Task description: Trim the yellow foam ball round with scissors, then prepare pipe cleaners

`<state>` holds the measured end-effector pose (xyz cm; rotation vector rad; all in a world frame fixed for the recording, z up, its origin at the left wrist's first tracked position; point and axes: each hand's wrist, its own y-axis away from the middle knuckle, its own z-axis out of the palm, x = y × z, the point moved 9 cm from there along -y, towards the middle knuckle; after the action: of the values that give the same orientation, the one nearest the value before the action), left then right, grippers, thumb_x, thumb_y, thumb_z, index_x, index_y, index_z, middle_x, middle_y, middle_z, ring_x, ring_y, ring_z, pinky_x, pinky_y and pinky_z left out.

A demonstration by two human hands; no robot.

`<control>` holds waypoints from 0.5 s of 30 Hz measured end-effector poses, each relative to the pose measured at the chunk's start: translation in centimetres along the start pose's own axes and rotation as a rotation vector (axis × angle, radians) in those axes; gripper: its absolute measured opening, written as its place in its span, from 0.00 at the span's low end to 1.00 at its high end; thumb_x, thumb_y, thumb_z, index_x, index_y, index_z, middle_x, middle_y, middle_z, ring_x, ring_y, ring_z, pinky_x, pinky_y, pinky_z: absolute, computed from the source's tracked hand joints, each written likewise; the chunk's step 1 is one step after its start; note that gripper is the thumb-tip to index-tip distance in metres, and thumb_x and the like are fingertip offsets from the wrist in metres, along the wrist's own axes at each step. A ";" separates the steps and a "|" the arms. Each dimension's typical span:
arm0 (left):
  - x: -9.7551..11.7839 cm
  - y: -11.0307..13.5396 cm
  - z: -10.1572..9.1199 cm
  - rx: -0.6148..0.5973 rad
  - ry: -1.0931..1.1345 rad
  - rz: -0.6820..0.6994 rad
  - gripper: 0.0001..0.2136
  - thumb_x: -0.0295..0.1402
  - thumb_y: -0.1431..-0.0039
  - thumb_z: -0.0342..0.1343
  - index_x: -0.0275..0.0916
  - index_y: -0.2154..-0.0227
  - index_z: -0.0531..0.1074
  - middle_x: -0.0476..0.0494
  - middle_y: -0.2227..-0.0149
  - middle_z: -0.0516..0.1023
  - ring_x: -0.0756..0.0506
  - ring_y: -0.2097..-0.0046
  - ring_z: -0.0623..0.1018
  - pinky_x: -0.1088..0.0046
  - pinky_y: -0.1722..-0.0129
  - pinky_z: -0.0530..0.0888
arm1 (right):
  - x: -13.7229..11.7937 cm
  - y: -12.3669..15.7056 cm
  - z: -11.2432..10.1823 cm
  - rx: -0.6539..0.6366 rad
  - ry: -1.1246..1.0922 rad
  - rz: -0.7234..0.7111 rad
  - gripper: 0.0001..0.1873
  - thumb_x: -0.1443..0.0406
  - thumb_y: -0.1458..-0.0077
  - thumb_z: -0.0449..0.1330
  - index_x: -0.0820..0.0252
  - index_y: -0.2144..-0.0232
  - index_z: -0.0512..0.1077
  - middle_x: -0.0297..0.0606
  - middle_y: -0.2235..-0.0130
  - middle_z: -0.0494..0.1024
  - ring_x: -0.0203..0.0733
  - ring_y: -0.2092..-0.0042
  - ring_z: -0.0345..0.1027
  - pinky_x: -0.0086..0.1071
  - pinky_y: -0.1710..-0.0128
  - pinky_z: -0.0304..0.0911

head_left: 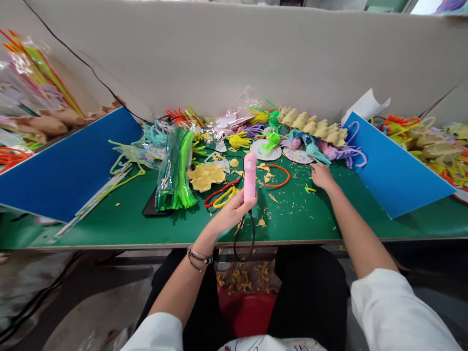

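Fingers of our left hand (pixel 230 212) wrap tight around the pink tool (pixel 250 176), upright over the green tabletop's (pixel 109 229) middle. Our right hand (pixel 322 176) rests farther back by teal fuzzy sticks (pixel 315 152); we cannot tell its grip.

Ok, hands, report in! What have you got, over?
Left hand shut on pink corded tool, upright. Right hand at teal pipe-cleaner piece, grip unclear. Orange pipe-cleaner ring lies between the hands.

Bright, even overhead light is flooding the surface (pixel 109 229); soft shadows are falling toward 6 o'clock. Glare is glinting off the plastic bag (pixel 164 180). Mid-frame, the pink tool (pixel 250 178) is showing sharp; edges at 3 & 9 o'clock are bending.
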<state>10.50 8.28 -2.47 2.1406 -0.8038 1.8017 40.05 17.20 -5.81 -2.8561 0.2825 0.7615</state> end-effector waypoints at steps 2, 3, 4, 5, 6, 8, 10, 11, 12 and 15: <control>0.3 0.2 0.2 -0.037 -0.007 0.014 0.12 0.43 0.39 0.49 0.38 0.70 0.63 0.52 0.73 0.60 0.51 0.71 0.60 0.73 0.70 0.60 | 1.1 -1.0 0.8 -0.001 0.087 0.034 0.23 0.72 0.47 0.51 0.64 0.50 0.74 0.54 0.45 0.71 0.59 0.42 0.60 0.54 0.41 0.54; 0.3 0.3 0.3 -0.046 0.000 0.013 0.12 0.43 0.39 0.49 0.38 0.70 0.63 0.52 0.73 0.60 0.50 0.71 0.60 0.73 0.70 0.60 | 1.4 -1.2 1.2 0.004 0.124 0.043 0.23 0.72 0.47 0.51 0.61 0.50 0.74 0.53 0.44 0.71 0.59 0.42 0.59 0.56 0.42 0.54; 0.1 0.4 0.3 -0.049 0.011 0.011 0.13 0.43 0.39 0.48 0.38 0.70 0.63 0.51 0.73 0.60 0.50 0.71 0.60 0.73 0.70 0.60 | 1.6 -1.4 1.6 0.011 0.156 0.046 0.22 0.72 0.47 0.51 0.59 0.51 0.74 0.51 0.44 0.70 0.60 0.41 0.58 0.57 0.42 0.54; -0.2 0.5 0.3 -0.049 0.018 0.008 0.13 0.44 0.39 0.48 0.38 0.69 0.63 0.51 0.72 0.60 0.50 0.70 0.60 0.72 0.70 0.60 | 1.8 -1.6 1.8 0.018 0.181 0.042 0.22 0.72 0.46 0.51 0.58 0.51 0.75 0.50 0.43 0.70 0.60 0.41 0.58 0.57 0.42 0.53; -0.5 0.6 0.2 -0.050 0.020 0.005 0.13 0.44 0.39 0.48 0.38 0.69 0.63 0.51 0.72 0.60 0.50 0.70 0.60 0.72 0.70 0.60 | 2.0 -1.9 2.0 0.022 0.201 0.033 0.22 0.73 0.47 0.51 0.58 0.52 0.75 0.49 0.44 0.70 0.59 0.41 0.58 0.57 0.42 0.53; -1.1 0.8 0.0 -0.052 0.015 0.001 0.12 0.43 0.39 0.48 0.39 0.69 0.63 0.51 0.72 0.60 0.50 0.70 0.61 0.72 0.69 0.60 | 2.3 -2.6 2.1 0.017 0.223 0.005 0.21 0.75 0.48 0.51 0.60 0.54 0.75 0.49 0.45 0.72 0.56 0.43 0.62 0.52 0.42 0.55; -1.6 0.9 -0.1 -0.059 0.011 -0.003 0.12 0.43 0.39 0.48 0.39 0.68 0.63 0.51 0.72 0.60 0.50 0.69 0.61 0.72 0.68 0.60 | 2.8 -3.6 2.1 0.000 0.229 -0.027 0.21 0.77 0.49 0.51 0.64 0.56 0.75 0.51 0.48 0.74 0.53 0.46 0.65 0.45 0.43 0.59; -1.8 1.0 -0.2 -0.062 0.011 -0.006 0.12 0.43 0.39 0.48 0.39 0.68 0.63 0.51 0.72 0.60 0.50 0.69 0.61 0.72 0.68 0.60 | 3.0 -4.1 2.1 -0.007 0.229 -0.044 0.20 0.77 0.49 0.51 0.65 0.56 0.75 0.51 0.50 0.74 0.51 0.47 0.67 0.43 0.45 0.60; -1.9 1.1 -0.2 -0.068 0.012 -0.009 0.12 0.43 0.39 0.48 0.39 0.69 0.63 0.51 0.72 0.60 0.50 0.69 0.61 0.72 0.68 0.60 | 3.2 -4.6 2.1 -0.013 0.227 -0.060 0.19 0.78 0.49 0.51 0.66 0.57 0.75 0.52 0.51 0.75 0.50 0.48 0.68 0.41 0.45 0.61; -2.1 1.1 -0.1 -0.086 0.024 -0.018 0.13 0.45 0.39 0.49 0.39 0.69 0.63 0.52 0.72 0.61 0.50 0.70 0.61 0.72 0.69 0.60 | 3.8 -5.7 2.1 -0.024 0.212 -0.098 0.14 0.75 0.43 0.51 0.66 0.59 0.74 0.49 0.55 0.76 0.46 0.52 0.70 0.40 0.48 0.63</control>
<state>9.62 7.95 -4.70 2.0621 -0.8375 1.7477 43.62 22.64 -8.88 -2.9508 0.1595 0.4470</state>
